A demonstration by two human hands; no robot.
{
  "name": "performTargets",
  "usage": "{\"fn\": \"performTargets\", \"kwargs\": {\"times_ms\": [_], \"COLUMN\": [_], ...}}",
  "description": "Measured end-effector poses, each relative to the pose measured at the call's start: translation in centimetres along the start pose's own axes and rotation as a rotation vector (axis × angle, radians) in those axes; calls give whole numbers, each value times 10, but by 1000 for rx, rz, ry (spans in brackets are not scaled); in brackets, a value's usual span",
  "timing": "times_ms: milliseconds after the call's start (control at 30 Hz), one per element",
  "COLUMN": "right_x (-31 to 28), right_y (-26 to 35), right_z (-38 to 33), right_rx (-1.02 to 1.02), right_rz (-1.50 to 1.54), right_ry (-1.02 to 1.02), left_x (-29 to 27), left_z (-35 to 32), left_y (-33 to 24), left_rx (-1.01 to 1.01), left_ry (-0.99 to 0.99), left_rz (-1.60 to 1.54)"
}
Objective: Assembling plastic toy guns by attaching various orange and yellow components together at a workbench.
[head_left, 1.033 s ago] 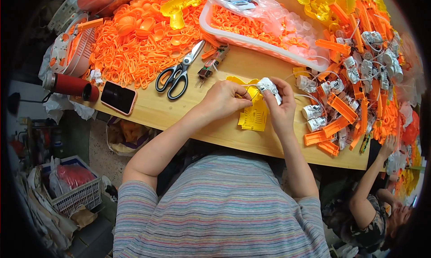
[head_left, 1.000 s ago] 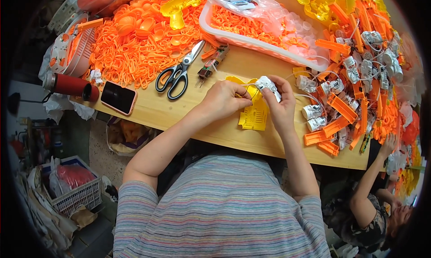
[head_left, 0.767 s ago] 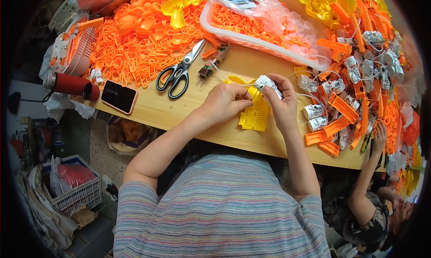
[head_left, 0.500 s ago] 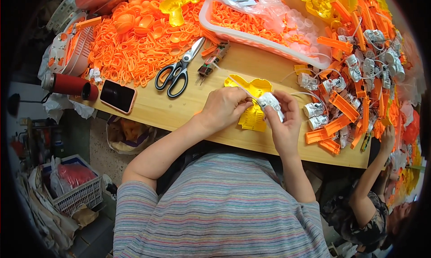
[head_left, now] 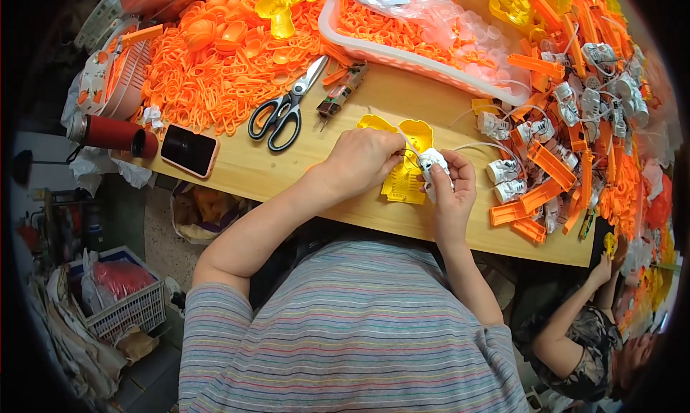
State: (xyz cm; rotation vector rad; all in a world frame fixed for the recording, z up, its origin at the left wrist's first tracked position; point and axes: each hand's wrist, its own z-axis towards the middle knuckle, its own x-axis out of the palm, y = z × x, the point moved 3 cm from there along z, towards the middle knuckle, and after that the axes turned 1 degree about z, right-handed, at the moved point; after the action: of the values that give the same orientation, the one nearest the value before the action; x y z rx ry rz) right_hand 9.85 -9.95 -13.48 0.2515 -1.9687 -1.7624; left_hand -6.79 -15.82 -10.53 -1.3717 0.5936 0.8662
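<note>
A small white part (head_left: 433, 166) with thin white wires (head_left: 480, 147) trailing off to the right sits pinched in the right hand (head_left: 453, 197), just above the near edge of the wooden worktop (head_left: 338, 176). The left hand (head_left: 363, 161) has its fingers pressed together on the part's left side, seemingly nipping a wire end or pushing it in; the exact contact is hidden by the knuckles. Directly under both hands lies a yellow plastic shell (head_left: 402, 158), flat on the worktop, its two rounded lobes pointing away from the person.

This looks like the fitting step: the white part being wired or seated before it goes into the yellow shell. The next move would call for a steady right-hand hold while the left guides the wire without kinking it, then lining the part up with the shell below.

Further out, black-handled scissors (head_left: 286, 109) and a small tool (head_left: 341, 91) lie beyond the hands, a phone (head_left: 189, 150) and a red flask (head_left: 111, 135) to the left. Heaps of orange plastic pieces (head_left: 208, 68) and a white tray (head_left: 402, 50) fill the far side; more white wired parts (head_left: 503, 172) and orange strips (head_left: 550, 167) crowd the right. Another person's hand (head_left: 600, 269) reaches up at the lower right.
</note>
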Motion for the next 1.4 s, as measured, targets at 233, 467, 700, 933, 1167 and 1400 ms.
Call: {"fn": "performTargets", "kwargs": {"times_ms": [233, 467, 700, 933, 1167, 1400], "right_x": [0, 0, 1, 14, 12, 1], "right_y": [-1, -1, 8, 18, 13, 21], "right_z": [1, 1, 9, 12, 7, -16], "right_rx": [-7, -46, -10, -118, -233, -327], "right_rz": [9, -23, -71, -93, -276, -904], "right_ry": [10, 6, 40, 94, 201, 431], "left_x": [13, 5, -14, -25, 1, 9], "left_z": [-13, -16, -19, -17, -10, -3], "left_y": [-2, -5, 1, -46, -18, 15], "left_rx": [51, 157, -1, 203, 143, -127], "left_ry": [-111, -148, -29, -345, -180, -328], "left_rz": [97, 72, -165, 189, -22, -761]}}
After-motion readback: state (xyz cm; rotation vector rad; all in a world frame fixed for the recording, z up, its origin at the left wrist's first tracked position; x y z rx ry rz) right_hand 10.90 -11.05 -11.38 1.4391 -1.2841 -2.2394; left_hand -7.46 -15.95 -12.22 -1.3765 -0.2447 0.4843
